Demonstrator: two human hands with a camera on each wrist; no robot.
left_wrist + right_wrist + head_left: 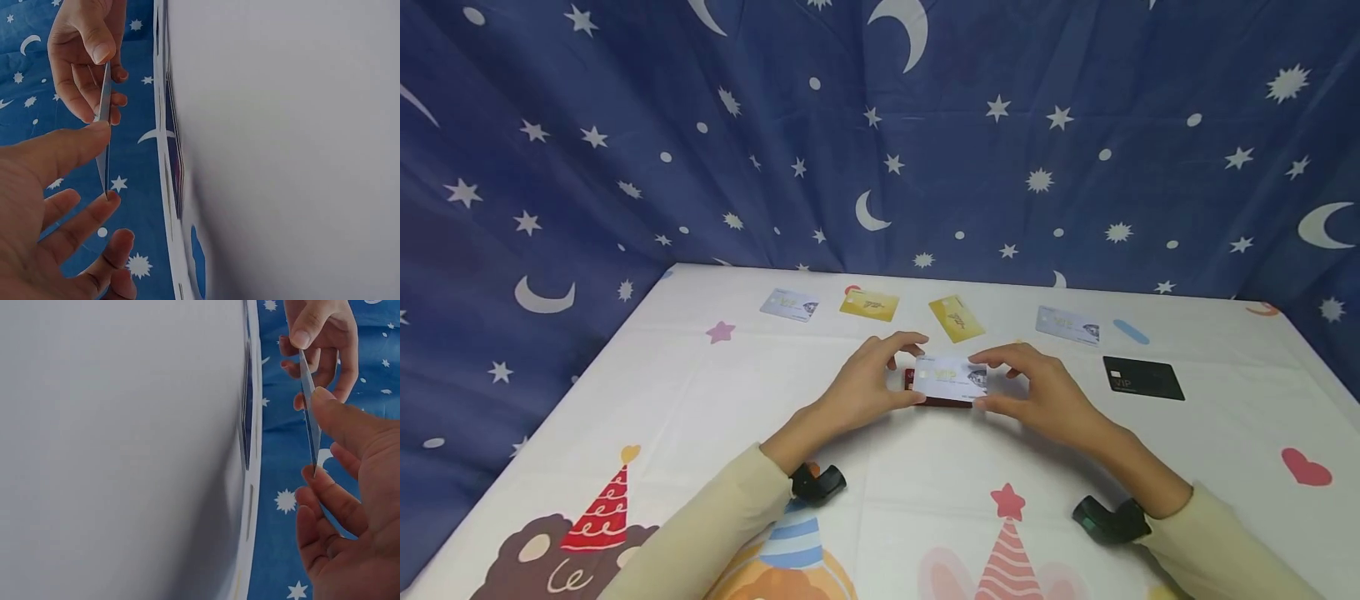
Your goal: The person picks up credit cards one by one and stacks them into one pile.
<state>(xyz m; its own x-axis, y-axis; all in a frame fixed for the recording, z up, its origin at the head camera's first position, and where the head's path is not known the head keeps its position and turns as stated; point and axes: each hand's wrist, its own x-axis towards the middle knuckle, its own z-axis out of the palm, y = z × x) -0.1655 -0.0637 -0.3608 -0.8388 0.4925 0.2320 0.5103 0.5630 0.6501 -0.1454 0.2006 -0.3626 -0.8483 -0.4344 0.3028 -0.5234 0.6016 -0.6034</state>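
Observation:
A silver VIP card [951,377] is held up between both hands, with its printed face toward the head camera. My left hand [868,379] pinches its left end between thumb and fingertips. The opposite end is pinched the same way by my right hand [1041,387]. In both wrist views the silver card [104,134] shows nearly edge-on, raised off the table. Behind and below it, a dark red flat stack [946,403] lies on the table, mostly hidden by the card. From the right wrist, that stack [248,415] looks thin and dark.
Along the table's far side lie a silver card [790,305], a yellow card [869,306], a tilted yellow card [957,318] and another silver card [1067,325]. A black VIP card [1143,378] is at the right. A blue starry curtain [820,125] hangs behind the printed white tablecloth [760,383].

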